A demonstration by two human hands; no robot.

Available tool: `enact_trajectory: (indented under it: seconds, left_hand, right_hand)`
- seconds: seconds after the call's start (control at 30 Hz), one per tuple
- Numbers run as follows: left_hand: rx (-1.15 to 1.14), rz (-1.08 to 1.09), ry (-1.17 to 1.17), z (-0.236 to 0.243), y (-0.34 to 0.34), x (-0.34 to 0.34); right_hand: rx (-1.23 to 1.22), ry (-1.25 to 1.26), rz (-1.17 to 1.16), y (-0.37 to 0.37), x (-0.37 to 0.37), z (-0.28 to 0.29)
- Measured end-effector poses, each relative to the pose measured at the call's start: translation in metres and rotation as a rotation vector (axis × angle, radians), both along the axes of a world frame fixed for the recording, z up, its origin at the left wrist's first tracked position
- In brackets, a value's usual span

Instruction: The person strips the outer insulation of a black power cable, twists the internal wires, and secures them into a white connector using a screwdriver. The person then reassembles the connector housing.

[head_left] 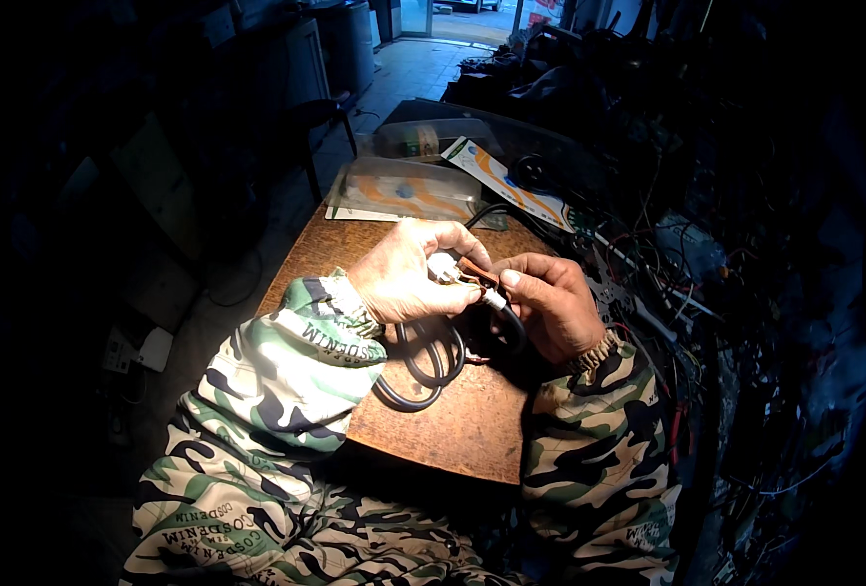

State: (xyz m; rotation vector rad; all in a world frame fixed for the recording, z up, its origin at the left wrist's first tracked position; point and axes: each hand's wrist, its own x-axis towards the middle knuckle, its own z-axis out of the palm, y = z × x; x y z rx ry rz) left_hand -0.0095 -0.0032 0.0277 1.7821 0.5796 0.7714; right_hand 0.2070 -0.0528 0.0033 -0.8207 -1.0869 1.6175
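My left hand [399, 278] pinches a small white fitting [442, 265] with short wires, between thumb and fingers. My right hand [550, 298] grips a small reddish-brown piece [479, 271] beside it, where a thick black cable [506, 322] ends in a pale sleeve [493, 299]. The black cable lies in loops [436, 371] on the worn brown wooden table [453, 444] under my hands. Both forearms are in camouflage sleeves. The exact contact between my right fingertips and the parts is too small to make out.
Clear plastic packages [413, 190] and a long white-and-orange card [511, 181] lie at the table's far end. A dense tangle of wires [687, 264] fills the right side. A dark chair [311, 122] stands left of the table, and a tiled floor [418, 63] leads to an open doorway.
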Motion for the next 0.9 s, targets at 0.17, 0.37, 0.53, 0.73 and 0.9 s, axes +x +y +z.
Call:
enact_trajectory:
  seconds: [0.17,0.37,0.53,0.73,0.9]
  left_hand:
    - [-0.004,0.058,0.016,0.001,-0.003,-0.002]
    - [-0.125,0.105,-0.008,0.002,-0.006,-0.007]
    - [-0.021,0.098,-0.032,-0.003,-0.002,-0.003]
    - [0.052,0.148,-0.003,-0.002,0.000,-0.006]
    - [-0.010,0.132,0.043,0.003,-0.003,-0.003]
  right_hand:
    - [0.100,-0.034,-0.048,-0.001,-0.005,-0.001]
    - [0.077,-0.100,-0.159,0.001,-0.013,0.002]
    - [0.065,-0.107,-0.210,0.005,0.001,0.003]
    - [0.242,-0.483,-0.608,0.010,0.046,0.023]
    - [0.300,-0.800,-0.517,0.007,0.062,0.022]
